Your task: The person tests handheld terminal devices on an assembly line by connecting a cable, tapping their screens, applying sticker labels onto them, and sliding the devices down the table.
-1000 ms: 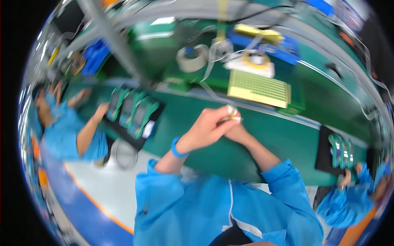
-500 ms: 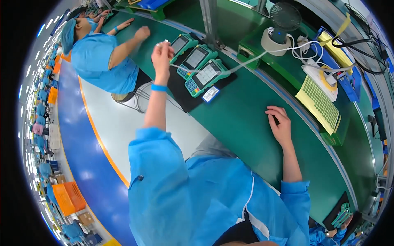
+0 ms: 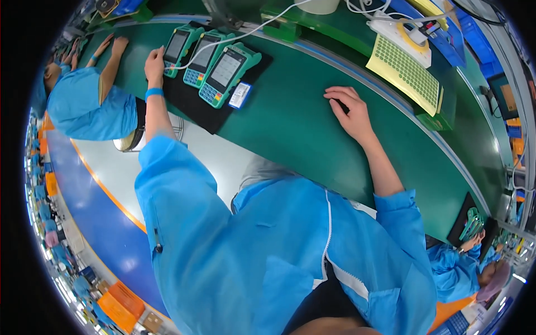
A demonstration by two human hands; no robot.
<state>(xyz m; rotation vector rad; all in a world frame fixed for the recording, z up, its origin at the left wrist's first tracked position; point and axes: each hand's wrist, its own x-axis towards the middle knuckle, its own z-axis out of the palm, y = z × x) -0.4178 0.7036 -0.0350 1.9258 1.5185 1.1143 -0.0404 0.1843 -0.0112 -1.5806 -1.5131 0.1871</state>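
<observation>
Three green handheld payment terminals with lit screens and keypads stand side by side on a black mat [image 3: 201,111]: the left terminal [image 3: 177,44], the middle terminal [image 3: 202,56] and the right terminal [image 3: 228,71]. My left hand [image 3: 154,68], with a blue band at its wrist, is at the lower left edge of the left terminal. Its fingers are closed on the end of a white cable [image 3: 209,46]; the plug is hidden. Touching the right terminal's side is a blue-and-white battery pack [image 3: 240,95]. My right hand [image 3: 350,113] rests on the green bench, fingers loosely bent and apart, holding nothing.
A green shelf [image 3: 282,27] runs along the bench's far side, bearing a white power strip [image 3: 402,42] and a yellow sheet with green dots [image 3: 406,72]. One co-worker [image 3: 92,95] sits at the left; another [image 3: 455,273] handles green parts at the lower right.
My left hand has come down from above the terminals to the left terminal's lower edge, bringing the cable end along. The view has shifted; my right hand still rests on the bench.
</observation>
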